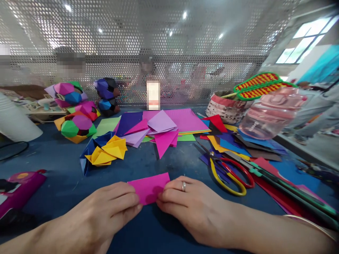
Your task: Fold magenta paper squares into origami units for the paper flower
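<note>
Between my hands is a small magenta sheet of paper [149, 188], a narrow rectangle that looks folded, tilted slightly up to the right. My left hand [106, 208] pinches its left end, fingertips over the lower left corner. At the right end, my right hand [190, 204], with a ring on one finger, grips the edge between thumb and fingers. The thumbs are partly hidden. Beyond the paper lie yellow folded paper pieces [108, 151] resting against dark blue folded ones [84, 158]. Scissors [230, 173] with red and yellow handles lie to the right of my right hand.
Stacked coloured sheets [182, 118] lie at the back middle. Paper balls [78, 127] stand at back left, near white cups [16, 120]. On the right are a green cutter knife [286, 187], paper scraps [238, 144], a pink bottle [272, 113] and a basket [222, 107]. A perforated screen [119, 42] rises behind.
</note>
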Demonstrator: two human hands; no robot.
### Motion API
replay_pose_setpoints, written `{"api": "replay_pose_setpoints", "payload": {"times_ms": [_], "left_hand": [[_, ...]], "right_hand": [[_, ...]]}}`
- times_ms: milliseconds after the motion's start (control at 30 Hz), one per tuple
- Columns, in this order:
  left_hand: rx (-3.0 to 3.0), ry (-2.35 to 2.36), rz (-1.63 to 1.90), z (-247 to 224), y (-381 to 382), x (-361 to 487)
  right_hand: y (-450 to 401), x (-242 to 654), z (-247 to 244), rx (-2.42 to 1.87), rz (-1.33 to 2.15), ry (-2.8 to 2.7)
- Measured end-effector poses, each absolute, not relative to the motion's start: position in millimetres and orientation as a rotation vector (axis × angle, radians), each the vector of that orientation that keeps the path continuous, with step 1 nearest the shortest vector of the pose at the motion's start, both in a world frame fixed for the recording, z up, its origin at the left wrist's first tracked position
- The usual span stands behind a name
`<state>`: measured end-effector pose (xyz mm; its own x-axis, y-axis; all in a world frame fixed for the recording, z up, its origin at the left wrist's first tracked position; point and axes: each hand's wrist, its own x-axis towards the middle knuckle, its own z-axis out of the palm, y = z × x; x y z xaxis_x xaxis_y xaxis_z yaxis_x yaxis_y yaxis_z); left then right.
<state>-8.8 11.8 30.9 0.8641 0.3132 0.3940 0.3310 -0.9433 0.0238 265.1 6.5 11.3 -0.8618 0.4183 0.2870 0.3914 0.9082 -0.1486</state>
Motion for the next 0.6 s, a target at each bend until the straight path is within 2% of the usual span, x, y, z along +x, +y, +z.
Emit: {"api": "replay_pose_setpoints", "payload": {"times_ms": [200,600], "left_hand": [[-3.004,-0.628,-0.659,27.0,6.5,-18.1],[-3.005,-0.676,-0.66,23.8,7.2,-28.0]], "right_hand": [[6.7,266.1,8.3,-0.613,0.11,-2.756],[6.1,275.6,6.5,-0.593,-0.176,-2.703]]}}
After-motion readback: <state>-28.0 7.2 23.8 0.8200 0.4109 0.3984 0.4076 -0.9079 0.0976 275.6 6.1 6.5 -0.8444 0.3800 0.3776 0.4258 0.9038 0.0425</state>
